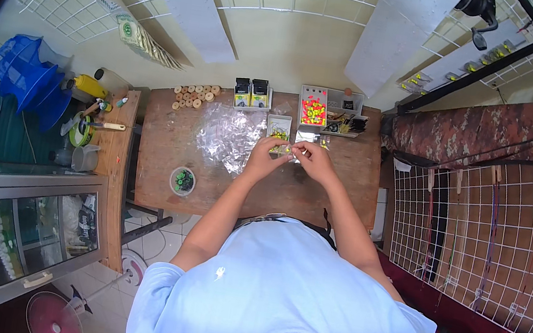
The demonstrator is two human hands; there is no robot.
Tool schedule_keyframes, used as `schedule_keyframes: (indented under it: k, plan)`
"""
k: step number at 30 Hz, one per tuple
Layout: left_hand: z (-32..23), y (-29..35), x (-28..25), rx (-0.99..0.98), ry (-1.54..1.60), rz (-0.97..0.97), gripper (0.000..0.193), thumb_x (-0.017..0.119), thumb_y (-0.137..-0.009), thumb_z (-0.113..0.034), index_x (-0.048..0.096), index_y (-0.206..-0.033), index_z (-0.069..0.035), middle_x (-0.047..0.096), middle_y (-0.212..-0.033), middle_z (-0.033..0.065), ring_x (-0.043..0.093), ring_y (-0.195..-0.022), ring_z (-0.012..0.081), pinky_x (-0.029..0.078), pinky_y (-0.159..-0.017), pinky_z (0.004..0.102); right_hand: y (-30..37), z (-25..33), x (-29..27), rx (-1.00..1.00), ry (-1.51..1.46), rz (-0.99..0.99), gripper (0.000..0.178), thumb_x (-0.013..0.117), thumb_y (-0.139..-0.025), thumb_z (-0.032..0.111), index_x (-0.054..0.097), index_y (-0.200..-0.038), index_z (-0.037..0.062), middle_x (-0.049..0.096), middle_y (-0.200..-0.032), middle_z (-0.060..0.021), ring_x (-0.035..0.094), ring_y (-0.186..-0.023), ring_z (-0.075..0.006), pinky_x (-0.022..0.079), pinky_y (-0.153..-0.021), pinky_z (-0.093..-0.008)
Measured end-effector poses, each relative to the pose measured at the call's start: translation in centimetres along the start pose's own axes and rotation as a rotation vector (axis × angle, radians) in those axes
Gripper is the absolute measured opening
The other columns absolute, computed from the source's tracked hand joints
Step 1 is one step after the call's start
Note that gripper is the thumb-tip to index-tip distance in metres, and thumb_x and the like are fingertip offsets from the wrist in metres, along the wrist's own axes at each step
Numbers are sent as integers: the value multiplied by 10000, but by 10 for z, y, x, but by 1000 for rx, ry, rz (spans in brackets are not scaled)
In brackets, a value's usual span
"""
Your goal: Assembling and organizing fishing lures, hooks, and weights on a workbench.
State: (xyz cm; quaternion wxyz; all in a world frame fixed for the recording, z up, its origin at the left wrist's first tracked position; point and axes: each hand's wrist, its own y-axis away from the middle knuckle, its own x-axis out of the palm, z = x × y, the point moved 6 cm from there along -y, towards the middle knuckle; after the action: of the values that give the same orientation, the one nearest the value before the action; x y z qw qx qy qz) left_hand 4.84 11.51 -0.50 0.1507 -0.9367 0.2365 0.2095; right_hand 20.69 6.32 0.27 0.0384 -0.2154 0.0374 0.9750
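My left hand [267, 159] and my right hand [316, 163] meet over the middle of the wooden table, fingertips pinched close together. Between them is a tiny yellowish piece [288, 149], too small to name. Just beyond the left fingers stands a small white tray [280, 119] with little yellow and metallic bits in it. Behind the right hand, a white box [302, 106] holds many bright pink and yellow pieces. To the left of my hands spreads a heap of clear plastic bags [226, 136]. Clear packets with yellow bits lie partly hidden by the right hand.
The wooden table [163, 144] also carries round cork-coloured pieces [194, 96], black-topped packets [251, 91], a divided grey organizer [357, 103] and a clear tub [182, 181] of green things. A glass-doored cabinet [36, 229] stands left; a white wire rack [475, 246] stands right.
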Motion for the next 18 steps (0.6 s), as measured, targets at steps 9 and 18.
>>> schedule_keyframes:
  k: [9, 18]
  plan:
    - [28, 30, 21, -350, 583, 97, 332, 617, -932, -181, 608, -1243, -64, 675, -1125, 42, 609, -992, 110, 468, -857, 261, 22, -38, 6, 65, -210, -106, 229, 653, -896, 207, 676, -1072, 62, 636, -779, 2, 498, -646, -67, 432, -597, -234]
    - [11, 46, 23, -374, 601, 93, 287, 589, -950, -138, 611, -1188, 19, 683, -1066, 70, 609, -953, 90, 463, -851, 223, 40, -26, 18, 77, -191, -62, 172, 665, -892, 163, 681, -994, 26, 653, -840, 0, 534, -729, -64, 448, -674, -229]
